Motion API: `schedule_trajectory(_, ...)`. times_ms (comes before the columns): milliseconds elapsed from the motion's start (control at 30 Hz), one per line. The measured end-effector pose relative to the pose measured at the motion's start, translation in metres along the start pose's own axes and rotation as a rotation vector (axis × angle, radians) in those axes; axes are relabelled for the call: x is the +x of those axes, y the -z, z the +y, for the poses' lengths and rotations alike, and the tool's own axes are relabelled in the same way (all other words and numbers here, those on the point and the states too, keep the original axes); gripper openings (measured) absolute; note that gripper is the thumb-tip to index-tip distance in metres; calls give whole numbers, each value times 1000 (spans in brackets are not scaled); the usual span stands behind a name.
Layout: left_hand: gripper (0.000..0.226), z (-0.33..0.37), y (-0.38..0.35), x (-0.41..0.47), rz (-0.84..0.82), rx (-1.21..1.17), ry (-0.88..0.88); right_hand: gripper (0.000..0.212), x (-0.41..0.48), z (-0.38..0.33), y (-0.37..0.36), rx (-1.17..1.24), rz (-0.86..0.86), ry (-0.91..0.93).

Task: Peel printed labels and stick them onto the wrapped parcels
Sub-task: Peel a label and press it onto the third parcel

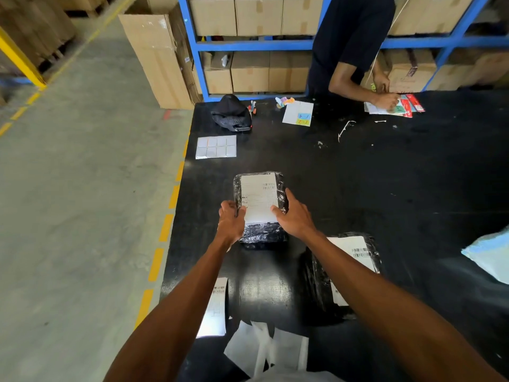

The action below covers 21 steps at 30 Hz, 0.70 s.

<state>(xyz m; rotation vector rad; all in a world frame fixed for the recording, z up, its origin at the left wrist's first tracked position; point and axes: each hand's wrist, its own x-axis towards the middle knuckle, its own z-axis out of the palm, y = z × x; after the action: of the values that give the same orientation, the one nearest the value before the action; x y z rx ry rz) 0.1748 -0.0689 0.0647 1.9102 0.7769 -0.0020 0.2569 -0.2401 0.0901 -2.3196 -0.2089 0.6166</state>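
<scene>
Black counter [358, 175] carried the wrapped parcel [261, 232] near its left edge, where the left hand [230, 220] and right hand [293, 215], both released and flat, should smooth its label [259, 198] outward

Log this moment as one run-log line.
step: pressing label onto wrapped parcel | left hand: at label's left edge | right hand: flat on label's right edge | second labelled parcel: nearer right

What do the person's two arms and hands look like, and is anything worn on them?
Both forearms are bare: no sleeve reaches into view. The left hand and the right hand carry no gloves, watch, bracelet or visible ring.
</scene>
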Motion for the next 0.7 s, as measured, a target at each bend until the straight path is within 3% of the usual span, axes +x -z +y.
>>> schedule_trajectory(133,28,-4,5,6,-54,13,-14,84,0,-2,-2,-26,-5,8)
schedule_trajectory(433,50,-6,12,5,-122,37,16,88,-3,-4,-1,-89,-42,9)
schedule_trajectory(567,58,-8,33,-15,-161,179,-72,72,-21,-12,-11,-217,220,129)
schedule_trajectory(700,51,-35,69,-46,-170,318,-170,42,-46,-11,-39,-294,453,446)
